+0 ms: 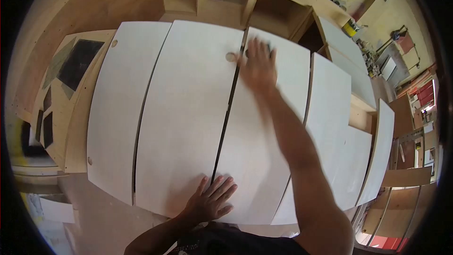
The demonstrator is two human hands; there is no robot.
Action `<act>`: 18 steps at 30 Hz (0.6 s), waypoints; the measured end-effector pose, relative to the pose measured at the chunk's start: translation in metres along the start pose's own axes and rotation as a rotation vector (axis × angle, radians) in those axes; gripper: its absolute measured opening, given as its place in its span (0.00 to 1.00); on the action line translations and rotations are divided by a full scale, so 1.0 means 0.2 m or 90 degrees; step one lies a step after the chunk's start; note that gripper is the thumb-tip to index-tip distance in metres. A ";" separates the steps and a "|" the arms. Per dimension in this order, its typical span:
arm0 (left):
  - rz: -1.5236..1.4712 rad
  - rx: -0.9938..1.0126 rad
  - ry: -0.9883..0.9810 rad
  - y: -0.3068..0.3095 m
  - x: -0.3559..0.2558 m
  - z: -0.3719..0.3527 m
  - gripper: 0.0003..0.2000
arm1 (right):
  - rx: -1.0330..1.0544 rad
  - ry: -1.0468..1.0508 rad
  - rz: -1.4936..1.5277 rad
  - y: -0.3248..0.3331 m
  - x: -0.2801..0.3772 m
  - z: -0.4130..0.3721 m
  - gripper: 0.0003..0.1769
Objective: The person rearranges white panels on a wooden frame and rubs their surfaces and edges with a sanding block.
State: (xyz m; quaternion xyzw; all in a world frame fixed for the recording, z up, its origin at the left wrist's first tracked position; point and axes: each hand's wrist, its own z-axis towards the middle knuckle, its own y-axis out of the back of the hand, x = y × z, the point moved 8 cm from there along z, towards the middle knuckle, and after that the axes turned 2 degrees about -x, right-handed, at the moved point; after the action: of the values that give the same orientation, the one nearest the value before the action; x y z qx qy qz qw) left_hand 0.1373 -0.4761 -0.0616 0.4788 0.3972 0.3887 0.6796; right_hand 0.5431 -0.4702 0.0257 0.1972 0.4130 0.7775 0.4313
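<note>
Several long white panels lie side by side with dark gaps between them. My left hand (213,200) rests flat, fingers spread, at the near end of two middle panels, across their gap. Farther out, my right hand (258,68) lies with outstretched fingers on the far part of the right middle panel (257,146); it is slightly blurred. A small dark patch shows beside its fingers, and I cannot make out what it is or whether something lies under the palm. Near its thumb, the left middle panel (184,99) has a round hole (230,57).
Another white panel (125,104) with round holes lies left, beside a plywood sheet (75,108) with dark patches. Open wooden cabinets (278,12) stand behind. At right are a narrow white panel (377,153), a yellow can (350,27) and wooden boards (406,177).
</note>
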 end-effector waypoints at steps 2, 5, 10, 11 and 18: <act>-0.017 0.014 -0.003 0.00 0.00 0.00 0.33 | 0.099 0.052 0.016 0.13 0.19 -0.40 0.48; -0.011 0.005 -0.013 0.01 0.01 0.01 0.33 | 0.299 0.081 0.128 0.35 0.41 -0.83 0.52; -0.015 0.007 -0.009 0.01 0.00 0.02 0.33 | 0.040 0.013 0.023 0.06 0.14 -0.18 0.47; -0.022 0.004 -0.004 0.00 0.00 0.01 0.33 | 0.040 -0.052 0.045 0.01 0.08 0.04 0.47; -0.022 -0.008 0.009 -0.01 0.00 -0.01 0.33 | 0.073 -0.094 -0.044 -0.05 0.10 0.10 0.50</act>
State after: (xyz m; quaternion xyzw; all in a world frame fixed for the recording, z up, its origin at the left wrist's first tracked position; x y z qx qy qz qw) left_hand 0.1361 -0.4764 -0.0646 0.4648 0.4078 0.3824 0.6867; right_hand 0.5500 -0.4419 0.0280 0.2642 0.4302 0.7206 0.4753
